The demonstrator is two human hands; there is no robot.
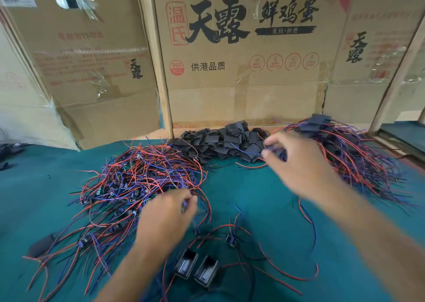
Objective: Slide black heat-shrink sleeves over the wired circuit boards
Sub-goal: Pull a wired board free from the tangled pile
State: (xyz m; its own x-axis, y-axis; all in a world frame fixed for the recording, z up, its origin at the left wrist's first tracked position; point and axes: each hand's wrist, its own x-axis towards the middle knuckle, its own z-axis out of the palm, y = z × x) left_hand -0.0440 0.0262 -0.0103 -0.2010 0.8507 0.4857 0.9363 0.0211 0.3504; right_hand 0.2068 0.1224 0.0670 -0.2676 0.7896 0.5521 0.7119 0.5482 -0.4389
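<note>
A tangle of bare circuit boards with red, blue and black wires lies on the left of the green mat. Loose black heat-shrink sleeves are heaped at the back centre. Boards wearing sleeves pile up at the right. My right hand reaches to the right end of the sleeve heap and pinches a black sleeved piece, blurred by motion. My left hand sits at the near edge of the tangle, fingers curled and pinching wires there. Near me lie a loose wired board and two open sleeves.
Brown cardboard boxes stand as a wall behind the mat. A flat black sleeve lies at the near left. Dark scraps sit at the far left. A wooden frame borders the right.
</note>
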